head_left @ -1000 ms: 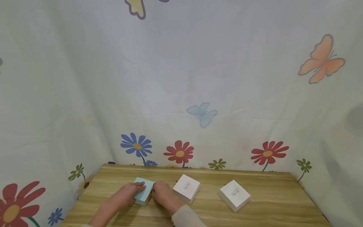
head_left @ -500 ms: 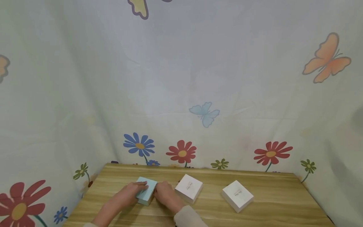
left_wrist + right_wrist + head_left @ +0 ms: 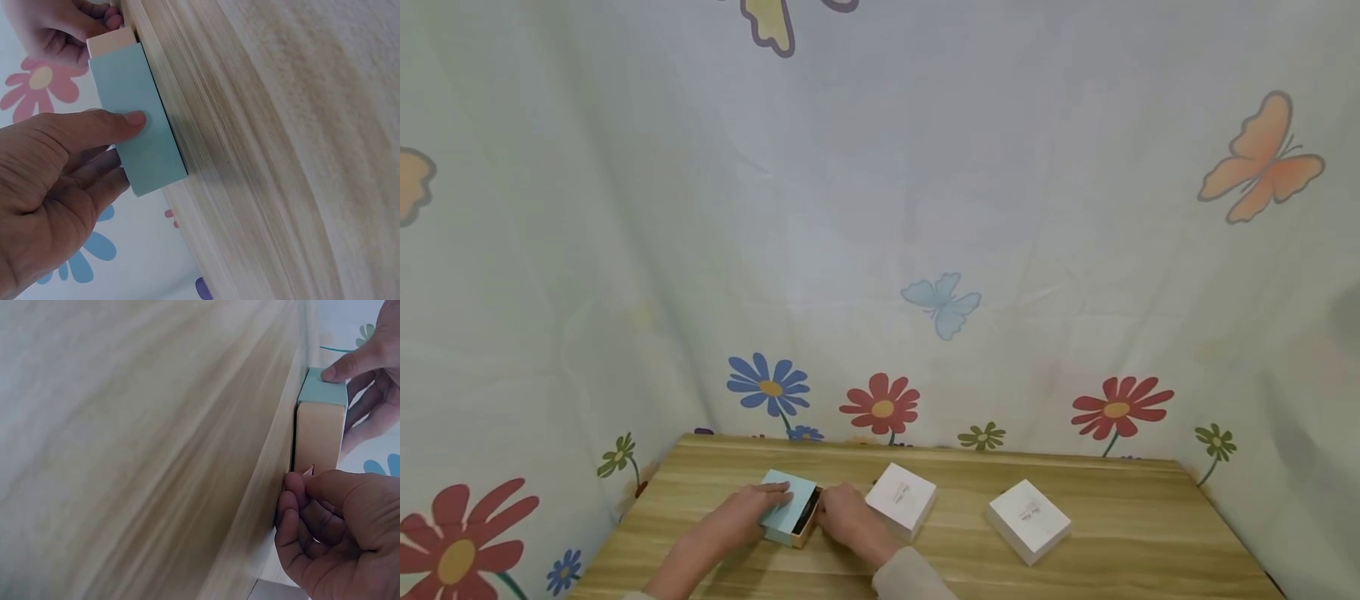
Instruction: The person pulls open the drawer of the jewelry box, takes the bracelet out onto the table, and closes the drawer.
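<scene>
A light teal drawer box (image 3: 784, 500) lies on the wooden table, its peach inner drawer (image 3: 317, 437) slid partly out of the right side of the sleeve. In the head view a dark interior shows in the gap. My left hand (image 3: 62, 169) grips the teal sleeve (image 3: 134, 122), thumb on its near side and fingers across the top and back. At the drawer's front, my right hand (image 3: 340, 531) pinches a small pull tab (image 3: 308, 470) between thumb and curled index finger. The drawer's contents are mostly hidden by the sleeve.
Just right of my right hand sits a white square box (image 3: 902, 496) with small printing on its lid. A similar white box (image 3: 1028, 517) stands farther right, turned at an angle. Behind the wooden table (image 3: 1120, 500) hangs a curtain (image 3: 820, 208) with flowers and butterflies.
The drawer has slid rightward out of the teal sleeve, exposing its dark interior. My right hand has moved slightly right with it, while my left hand keeps its grip on the sleeve.
</scene>
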Demonstrator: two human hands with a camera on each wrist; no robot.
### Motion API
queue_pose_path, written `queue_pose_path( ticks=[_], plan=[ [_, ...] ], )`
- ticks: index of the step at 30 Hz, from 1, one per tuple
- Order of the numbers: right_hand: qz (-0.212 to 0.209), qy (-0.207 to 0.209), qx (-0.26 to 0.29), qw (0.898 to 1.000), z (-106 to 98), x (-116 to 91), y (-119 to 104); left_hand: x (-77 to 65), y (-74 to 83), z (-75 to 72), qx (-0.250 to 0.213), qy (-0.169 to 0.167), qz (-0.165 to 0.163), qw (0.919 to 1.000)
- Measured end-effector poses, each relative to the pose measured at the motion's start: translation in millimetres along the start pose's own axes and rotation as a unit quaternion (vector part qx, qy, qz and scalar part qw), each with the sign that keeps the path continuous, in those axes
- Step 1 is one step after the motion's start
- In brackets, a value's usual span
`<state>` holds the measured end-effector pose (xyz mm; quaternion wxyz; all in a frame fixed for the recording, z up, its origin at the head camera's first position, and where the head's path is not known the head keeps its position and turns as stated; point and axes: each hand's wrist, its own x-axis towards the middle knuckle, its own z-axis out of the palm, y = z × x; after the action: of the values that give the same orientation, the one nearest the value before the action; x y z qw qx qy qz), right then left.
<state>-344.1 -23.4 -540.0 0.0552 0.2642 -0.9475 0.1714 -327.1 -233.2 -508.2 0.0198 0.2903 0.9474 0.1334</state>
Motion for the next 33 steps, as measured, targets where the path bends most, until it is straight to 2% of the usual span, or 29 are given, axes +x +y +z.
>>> queue_pose_path(
  ticks=[4, 6, 11, 23, 29, 33],
  plan=[
    [-0.010, -0.008, -0.022, 1.000, -5, -3, 3, -0.2, 0.9, -0.2, -0.010, -0.001, -0.009, 0.9999],
    [-0.013, -0.008, -0.034, 0.999, -8, -4, 5, -0.6, 1.6, -1.1, -0.009, 0.002, -0.004, 1.0000],
    [-0.015, -0.015, -0.018, 1.000, -13, -10, 9, -1.7, 2.0, -2.0, 0.007, 0.007, 0.010, 0.9999],
    [-0.021, -0.017, -0.004, 1.000, -22, -24, 17, -2.1, 2.7, -0.1, 0.007, 0.014, 0.012, 0.9998],
    [-0.023, -0.015, -0.001, 1.000, -22, -27, 20, -4.0, 4.6, 1.1, 0.013, 0.016, 0.005, 0.9998],
    [-0.023, -0.014, -0.002, 1.000, -20, -26, 23, -5.2, 7.0, 2.0, -0.006, 0.020, -0.012, 0.9997]
  ],
)
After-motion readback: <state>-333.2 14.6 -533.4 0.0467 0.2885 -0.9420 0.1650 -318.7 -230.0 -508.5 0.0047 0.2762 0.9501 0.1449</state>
